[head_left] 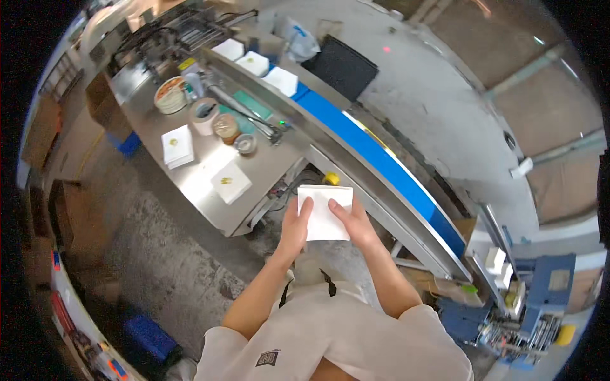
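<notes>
Paper [328, 219], both hands [293, 227] [358, 223] partly behind — machinery [190, 32] blurred

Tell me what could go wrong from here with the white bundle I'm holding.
The white bundle might slip or fan apart, since the left hand and right hand seem to grip just its two sides. On the metal table, a small round container stands near a white pile; a knock might tip it against that pile.

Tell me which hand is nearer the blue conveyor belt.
Right. The right hand holds the right side of the white packet, toward the blue conveyor belt; the left hand holds its left side, farther from the belt.
</notes>
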`<state>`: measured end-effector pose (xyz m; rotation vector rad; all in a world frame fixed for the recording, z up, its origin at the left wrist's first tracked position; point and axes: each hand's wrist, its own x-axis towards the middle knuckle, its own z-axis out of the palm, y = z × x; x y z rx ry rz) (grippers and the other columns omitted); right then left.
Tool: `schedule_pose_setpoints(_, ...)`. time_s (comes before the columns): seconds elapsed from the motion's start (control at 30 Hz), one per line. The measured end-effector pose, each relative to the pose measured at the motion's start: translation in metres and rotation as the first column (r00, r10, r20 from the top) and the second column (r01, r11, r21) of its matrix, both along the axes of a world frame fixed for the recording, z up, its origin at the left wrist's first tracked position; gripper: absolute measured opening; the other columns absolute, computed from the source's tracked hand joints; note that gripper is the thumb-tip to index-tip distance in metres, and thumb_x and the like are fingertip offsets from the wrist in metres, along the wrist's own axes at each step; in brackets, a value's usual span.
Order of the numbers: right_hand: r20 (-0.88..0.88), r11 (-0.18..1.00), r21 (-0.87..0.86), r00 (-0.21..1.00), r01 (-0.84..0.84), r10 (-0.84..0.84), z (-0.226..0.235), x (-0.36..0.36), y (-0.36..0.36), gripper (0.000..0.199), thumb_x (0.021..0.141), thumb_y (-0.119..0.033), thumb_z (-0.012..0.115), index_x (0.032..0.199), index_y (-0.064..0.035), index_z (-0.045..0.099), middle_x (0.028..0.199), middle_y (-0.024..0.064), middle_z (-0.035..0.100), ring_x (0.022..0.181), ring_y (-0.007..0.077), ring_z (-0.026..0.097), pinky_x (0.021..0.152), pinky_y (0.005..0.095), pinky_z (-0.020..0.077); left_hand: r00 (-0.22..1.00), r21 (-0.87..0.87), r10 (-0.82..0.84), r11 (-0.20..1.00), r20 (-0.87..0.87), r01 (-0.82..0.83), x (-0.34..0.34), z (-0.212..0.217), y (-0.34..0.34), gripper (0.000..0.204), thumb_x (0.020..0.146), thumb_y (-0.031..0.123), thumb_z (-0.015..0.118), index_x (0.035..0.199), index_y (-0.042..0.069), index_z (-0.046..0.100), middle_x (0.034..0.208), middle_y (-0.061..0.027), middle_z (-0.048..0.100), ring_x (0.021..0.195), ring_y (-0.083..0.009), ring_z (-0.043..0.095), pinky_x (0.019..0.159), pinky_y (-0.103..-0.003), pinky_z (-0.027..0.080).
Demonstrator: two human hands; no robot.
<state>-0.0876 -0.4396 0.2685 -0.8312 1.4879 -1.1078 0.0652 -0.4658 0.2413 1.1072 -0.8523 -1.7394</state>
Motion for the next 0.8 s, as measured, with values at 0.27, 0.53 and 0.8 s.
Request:
schedule_pose_setpoints(0.27,0.013,0.981,-0.094,0.986,0.167,-0.166,0.006,-0.087,0.104,0.04,0.094,-0.024,0.067,0.122,0.0028,0.057,0.107,0.0081,0.067,0.094,0.0118,0.061,0.081,0.0288,0.0504,0.967,-0.083,-0.213,0.976,-0.14,0.203,-0.091,0.003,0.059,0.039,0.103,0.032,0.05,0.119,-0.003,0.053,0.111,-0.0087,0.061,0.097,-0.012,0.055,0.086,-0.027,0.044)
schedule_pose_setpoints(0.53,-0.299,0.995,-0.002,0.95,-0.098,0.093,0.036,-0.248,0.26,0.03,0.089,-0.028,0.07,0.103,-0.002,0.067,0.089,0.0124,0.07,0.079,0.018,0.065,0.07,0.0347,0.0506,0.652,-0.469,-0.376,0.471,0.659,0.747,-0.228,0.036,0.127,0.094,0.073,0.033,0.085,0.145,0.001,0.035,0.146,-0.0216,0.042,0.135,-0.0335,0.042,0.111,-0.042,0.035)
schedule_pose_setpoints(0.8,-0.421,0.912,0.113,0.812,-0.395,0.404,0.027,-0.384,0.402,0.036,0.082,-0.033,0.073,0.099,-0.0011,0.066,0.087,0.018,0.067,0.08,0.0281,0.066,0.067,0.039,0.0486,-0.186,-0.079,-0.743,-0.306,0.643,0.949,-0.401,0.047,0.243,0.064,0.077,0.019,0.08,0.133,0.001,0.054,0.107,-0.0174,0.07,0.1,-0.0283,0.068,0.089,-0.035,0.051)
